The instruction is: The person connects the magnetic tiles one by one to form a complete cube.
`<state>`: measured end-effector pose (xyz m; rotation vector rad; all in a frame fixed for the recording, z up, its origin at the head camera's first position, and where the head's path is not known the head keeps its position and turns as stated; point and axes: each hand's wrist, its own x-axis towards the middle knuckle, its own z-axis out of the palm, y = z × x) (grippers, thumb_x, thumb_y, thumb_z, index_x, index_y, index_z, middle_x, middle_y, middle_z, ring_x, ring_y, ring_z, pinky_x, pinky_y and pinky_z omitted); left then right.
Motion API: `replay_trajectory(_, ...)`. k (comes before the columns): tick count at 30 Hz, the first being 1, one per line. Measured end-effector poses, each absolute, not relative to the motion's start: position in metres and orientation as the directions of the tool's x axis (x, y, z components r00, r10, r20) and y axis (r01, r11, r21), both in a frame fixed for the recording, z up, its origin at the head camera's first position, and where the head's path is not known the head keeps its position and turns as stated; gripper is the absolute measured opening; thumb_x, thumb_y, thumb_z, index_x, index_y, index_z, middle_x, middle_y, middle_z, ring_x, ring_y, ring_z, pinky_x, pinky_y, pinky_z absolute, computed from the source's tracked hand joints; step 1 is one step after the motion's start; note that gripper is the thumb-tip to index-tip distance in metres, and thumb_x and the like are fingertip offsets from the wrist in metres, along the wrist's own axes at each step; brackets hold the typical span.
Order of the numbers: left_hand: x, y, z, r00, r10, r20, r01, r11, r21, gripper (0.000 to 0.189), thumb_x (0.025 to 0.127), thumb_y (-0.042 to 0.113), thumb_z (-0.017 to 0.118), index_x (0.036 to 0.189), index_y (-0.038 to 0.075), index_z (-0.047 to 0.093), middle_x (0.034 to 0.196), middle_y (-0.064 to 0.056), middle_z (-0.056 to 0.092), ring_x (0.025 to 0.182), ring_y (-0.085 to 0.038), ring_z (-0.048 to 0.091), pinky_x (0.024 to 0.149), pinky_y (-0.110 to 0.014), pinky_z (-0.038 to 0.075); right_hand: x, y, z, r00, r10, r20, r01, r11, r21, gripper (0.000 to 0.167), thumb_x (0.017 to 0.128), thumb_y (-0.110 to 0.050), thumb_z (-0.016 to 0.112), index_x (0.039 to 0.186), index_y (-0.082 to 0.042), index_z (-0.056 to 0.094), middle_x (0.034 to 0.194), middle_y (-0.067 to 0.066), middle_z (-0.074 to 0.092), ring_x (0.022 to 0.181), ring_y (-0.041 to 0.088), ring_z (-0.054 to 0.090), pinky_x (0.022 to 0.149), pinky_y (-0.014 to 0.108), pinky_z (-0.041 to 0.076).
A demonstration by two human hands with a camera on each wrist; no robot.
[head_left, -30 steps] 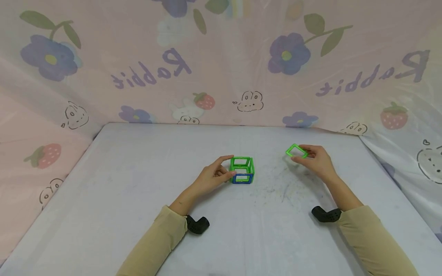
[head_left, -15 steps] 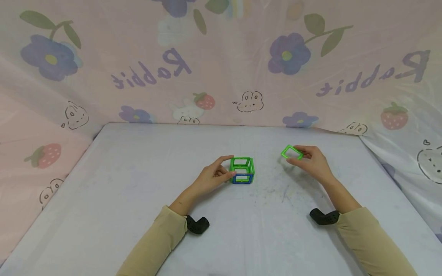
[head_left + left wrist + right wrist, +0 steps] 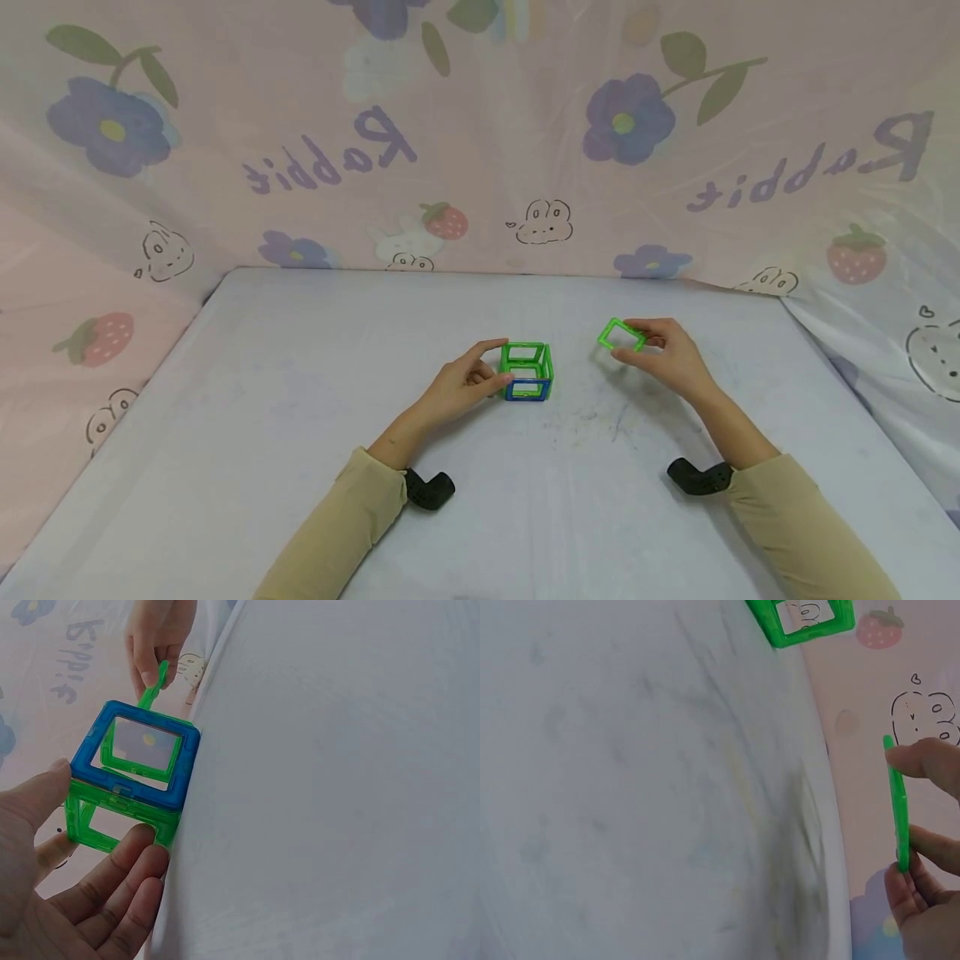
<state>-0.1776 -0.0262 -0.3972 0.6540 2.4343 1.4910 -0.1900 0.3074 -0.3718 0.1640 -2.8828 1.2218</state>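
A small open-topped cube of magnetic tiles stands on the white table, mostly green with one blue tile on the side toward me. My left hand holds the cube at its left side, thumb by the near corner and a forefinger at the far one. To the right, my right hand pinches a loose green square magnetic tile by its edge between thumb and fingers. That tile is raised above the table and apart from the cube. It appears edge-on in the right wrist view.
The white tabletop has faint dark scuffs right of the cube. A patterned cloth with flowers, rabbits and strawberries hangs behind and along the sides. Black curved devices sit at both wrists, below the sleeves' cuffs.
My right hand has moved left with the green tile, closer to the cube. My left hand and the cube have stayed in place.
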Motion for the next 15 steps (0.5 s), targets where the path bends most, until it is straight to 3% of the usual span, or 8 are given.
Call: replay_trajectory(15,-0.178,-0.026,-0.397,-0.880,0.473,0.047,0.259,0.394,0.882,0.057,0.094,0.031,0.062,0.145,0.021,0.040,0.090,-0.004,0.069,0.080,-0.014,0.063,0.076,-0.029,0.049,-0.188,0.293,-0.370,-0.983,-0.162,0.089,-0.175,0.662,-0.728,0.059,0.084,-0.025,0.075,0.132,0.002,0.054,0.121,0.023,0.048,0.111,0.037,0.050,0.099,0.056,0.039)
